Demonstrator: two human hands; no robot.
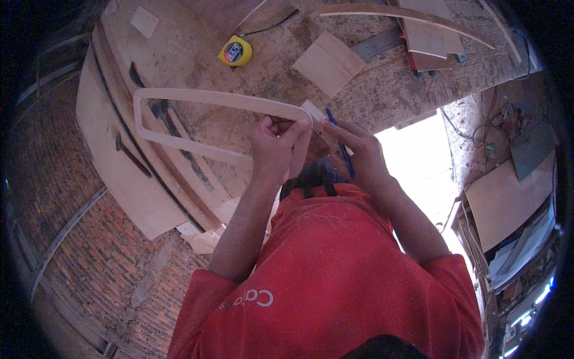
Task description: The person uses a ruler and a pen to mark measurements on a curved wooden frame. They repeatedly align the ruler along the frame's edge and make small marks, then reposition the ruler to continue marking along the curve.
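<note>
My left hand [276,146] pinches the right end of a pale, thin-walled loop frame [193,95], probably wood, with rounded corners. The frame is long and tapered, and its narrow end points left over the workbench. In my right hand [361,146] are a blue pen [341,143] and a short pale wooden strip [315,110]. The strip's upper end lies close beside the frame's right corner; whether they touch cannot be told. My fingers hide part of the strip and the frame's lower right side.
On the wooden workbench [269,76] are a yellow tape measure [236,51], a square plywood piece [329,63], a metal ruler [379,46] and a curved wooden strip [403,15]. A hammer-like tool [133,155] lies left. A brick surface [89,215] shows beyond the left edge.
</note>
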